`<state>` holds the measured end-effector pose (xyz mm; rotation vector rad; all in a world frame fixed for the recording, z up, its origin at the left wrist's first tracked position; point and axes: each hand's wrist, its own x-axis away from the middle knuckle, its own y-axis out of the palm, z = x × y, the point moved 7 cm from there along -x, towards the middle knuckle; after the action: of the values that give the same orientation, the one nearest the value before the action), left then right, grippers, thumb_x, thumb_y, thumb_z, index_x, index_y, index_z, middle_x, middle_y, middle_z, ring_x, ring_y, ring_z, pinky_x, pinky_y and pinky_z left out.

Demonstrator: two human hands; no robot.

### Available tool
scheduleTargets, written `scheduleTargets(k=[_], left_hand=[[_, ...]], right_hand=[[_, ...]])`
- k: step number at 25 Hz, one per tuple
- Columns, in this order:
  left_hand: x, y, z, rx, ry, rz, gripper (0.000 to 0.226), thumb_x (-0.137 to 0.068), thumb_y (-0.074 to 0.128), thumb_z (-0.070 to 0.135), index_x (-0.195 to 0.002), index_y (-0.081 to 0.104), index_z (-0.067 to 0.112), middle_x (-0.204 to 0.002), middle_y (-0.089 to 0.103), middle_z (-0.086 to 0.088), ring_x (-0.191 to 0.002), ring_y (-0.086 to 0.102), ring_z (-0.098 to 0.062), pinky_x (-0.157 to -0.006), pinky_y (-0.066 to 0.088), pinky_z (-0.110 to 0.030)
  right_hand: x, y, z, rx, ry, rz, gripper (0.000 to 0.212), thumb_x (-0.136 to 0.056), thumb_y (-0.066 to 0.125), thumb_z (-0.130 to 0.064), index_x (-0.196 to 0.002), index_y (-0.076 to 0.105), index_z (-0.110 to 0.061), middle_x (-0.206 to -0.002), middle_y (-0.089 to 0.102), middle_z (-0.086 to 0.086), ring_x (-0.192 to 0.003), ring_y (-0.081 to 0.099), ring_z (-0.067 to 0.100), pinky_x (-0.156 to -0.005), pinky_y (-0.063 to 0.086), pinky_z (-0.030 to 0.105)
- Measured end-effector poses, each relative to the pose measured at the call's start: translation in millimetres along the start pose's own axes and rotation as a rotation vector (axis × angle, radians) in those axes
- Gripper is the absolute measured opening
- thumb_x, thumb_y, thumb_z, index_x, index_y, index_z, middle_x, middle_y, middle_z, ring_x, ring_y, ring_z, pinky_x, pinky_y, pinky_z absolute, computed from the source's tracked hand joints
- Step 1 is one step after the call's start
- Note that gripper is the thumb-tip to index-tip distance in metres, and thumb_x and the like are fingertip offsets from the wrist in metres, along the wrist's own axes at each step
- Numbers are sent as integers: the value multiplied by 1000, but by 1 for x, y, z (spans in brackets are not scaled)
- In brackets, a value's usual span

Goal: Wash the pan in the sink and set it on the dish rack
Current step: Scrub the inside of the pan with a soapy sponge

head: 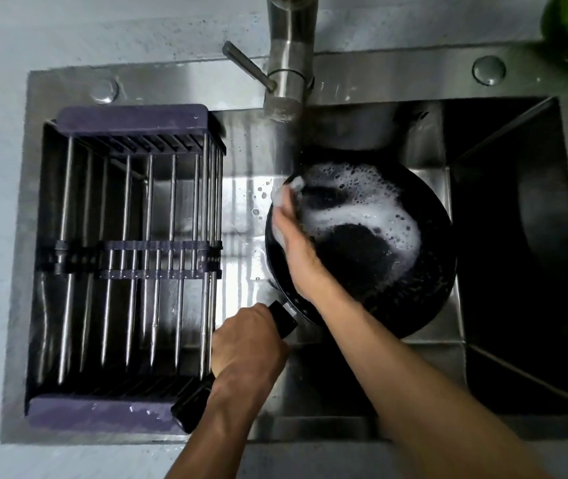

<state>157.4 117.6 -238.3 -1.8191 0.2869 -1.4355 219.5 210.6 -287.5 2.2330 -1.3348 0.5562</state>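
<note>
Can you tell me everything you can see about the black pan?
The pan is round, black and looks like nonstick metal, with a long black handle. It sits tilted in the steel sink under the tap, right of the dish rack. White soapy foam covers much of its inside; the middle shows dark. The left hand has a closed grip on the handle, and the right hand rubs its foamy inner edge.

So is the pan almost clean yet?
Not quite. Soaping looks done: white foam covers much of the round black pan in the steel sink. In hand: the left hand grips the pan's black handle while the right hand rubs the sudsy rim under the metal tap. Left: rinsing, then setting it on the empty purple-ended dish rack.
</note>
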Motion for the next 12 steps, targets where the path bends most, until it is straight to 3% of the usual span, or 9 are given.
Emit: scheduleTargets(k=[1, 3, 4, 6, 9, 12], left_hand=[[0, 0, 1, 2, 5, 1, 32, -83, 61, 22, -114, 57, 16, -111, 65, -4, -103, 63, -25, -80, 47, -31], [0, 0, 0, 5, 11, 4, 31, -82, 60, 21, -113, 57, 16, -110, 65, -3, -103, 64, -25, -80, 47, -31], [-1, -1, 0, 5, 15, 9, 31, -82, 60, 21, -112, 57, 16, -109, 65, -3, -102, 64, -25, -79, 47, -30], [-2, 0, 3, 8, 23, 31, 30, -82, 59, 23, -111, 57, 18, -107, 65, -2, -100, 64, -24, -77, 46, -30], [-1, 1, 0, 11, 31, 44, 29, -82, 61, 26, -110, 56, 19, -105, 64, 0, -97, 64, -23, -73, 42, -29], [-5, 4, -2, 9, 7, 44, 29, -82, 60, 25, -110, 56, 19, -106, 64, -1, -98, 64, -24, -70, 40, -29]], right_hand=[[12, 6, 11, 34, 70, -65, 63, -103, 34, -57, -159, 17, -34, -166, 13, -18, -141, 15, -13, -114, 14, 7], [30, 10, 26, 52, 43, -298, 60, -105, 30, -52, -160, 15, -32, -166, 11, -17, -148, 12, -6, -125, 9, 25], [21, 5, 28, 44, 40, -312, 62, -104, 30, -52, -160, 12, -31, -167, 7, -15, -151, 8, -2, -126, 5, 32], [-20, -12, 15, 175, -5, -169, 70, -101, 31, -53, -161, 1, -29, -167, -10, -11, -153, -7, 5, -125, -5, 38], [-66, -73, 4, 943, -95, 64, 76, -103, 29, -57, -159, -12, -27, -164, -26, -5, -151, -25, 15, -123, -12, 40], [-53, -167, -1, 1654, -35, 189, 79, -102, 33, -55, -161, -1, -16, -169, -8, 8, -154, -8, 31, -123, -3, 45]])
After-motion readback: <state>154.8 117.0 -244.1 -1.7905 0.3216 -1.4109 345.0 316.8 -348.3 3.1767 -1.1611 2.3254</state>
